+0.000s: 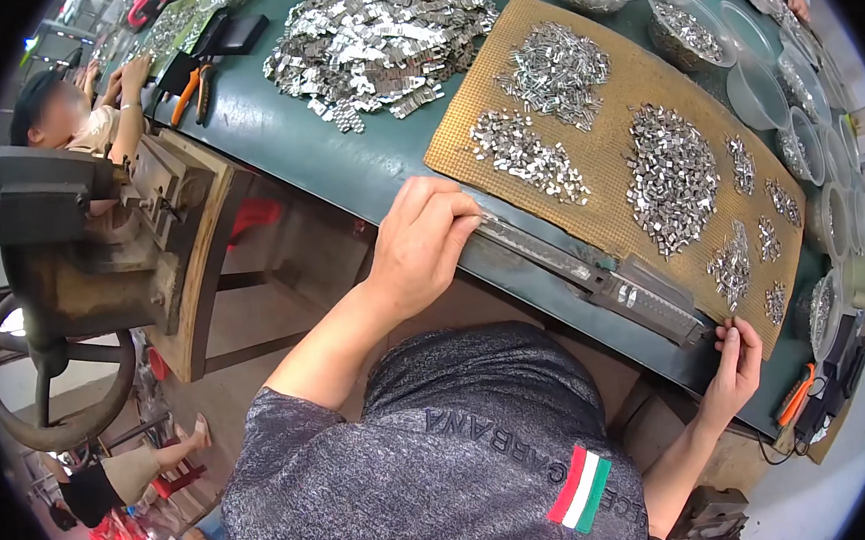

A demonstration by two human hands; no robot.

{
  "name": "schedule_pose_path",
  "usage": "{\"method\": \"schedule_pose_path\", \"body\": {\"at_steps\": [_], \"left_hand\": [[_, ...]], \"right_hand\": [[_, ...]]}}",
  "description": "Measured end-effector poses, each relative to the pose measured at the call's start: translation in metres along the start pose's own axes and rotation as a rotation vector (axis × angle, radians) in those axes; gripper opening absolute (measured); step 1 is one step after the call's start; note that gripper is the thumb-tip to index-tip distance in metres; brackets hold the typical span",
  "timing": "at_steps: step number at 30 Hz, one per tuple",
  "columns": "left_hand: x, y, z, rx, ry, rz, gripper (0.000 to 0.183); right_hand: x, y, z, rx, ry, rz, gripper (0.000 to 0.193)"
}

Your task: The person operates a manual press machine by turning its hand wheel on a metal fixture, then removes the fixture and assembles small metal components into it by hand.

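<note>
Head view: the rail [542, 252] lies on the green table [242, 133], along the near edge of the mat [600, 233]. The left hand [420, 236] closes thumb and fingers on the rail's left end. The right hand [735, 364] is just beside the right end, thumb and fingertips drawn together; whether they pinch a part or the rail cannot be told. Bright metal shows in the rail's wide block [646, 305], suggesting that some parts are already set; the exact fill is too small to read. Several separate piles of small parts [672, 178] lie on the mat, and a heap of strips [377, 43] lies beyond. Bowls [756, 92], several containing parts, stand at right. Judged by this stock, much work is left.
</note>
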State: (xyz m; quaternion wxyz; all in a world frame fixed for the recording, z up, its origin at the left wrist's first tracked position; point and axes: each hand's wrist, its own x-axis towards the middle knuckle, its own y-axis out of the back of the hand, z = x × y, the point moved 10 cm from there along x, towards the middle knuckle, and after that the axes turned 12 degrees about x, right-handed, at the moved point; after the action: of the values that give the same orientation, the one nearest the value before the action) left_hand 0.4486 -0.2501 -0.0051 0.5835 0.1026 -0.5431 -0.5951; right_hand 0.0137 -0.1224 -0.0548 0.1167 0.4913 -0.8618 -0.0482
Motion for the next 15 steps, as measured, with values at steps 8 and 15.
{"method": "schedule_pose_path", "body": {"at_steps": [8, 15], "left_hand": [[-0.005, 0.006, -0.018, -0.079, 0.100, 0.005, 0.017], [-0.011, 0.001, -0.022, -0.117, 0.083, 0.023, 0.020]], "right_hand": [[0.009, -0.097, -0.098, -0.355, 0.366, -0.349, 0.017], [0.005, -0.231, -0.159, -0.286, 0.567, -0.805, 0.021]]}}
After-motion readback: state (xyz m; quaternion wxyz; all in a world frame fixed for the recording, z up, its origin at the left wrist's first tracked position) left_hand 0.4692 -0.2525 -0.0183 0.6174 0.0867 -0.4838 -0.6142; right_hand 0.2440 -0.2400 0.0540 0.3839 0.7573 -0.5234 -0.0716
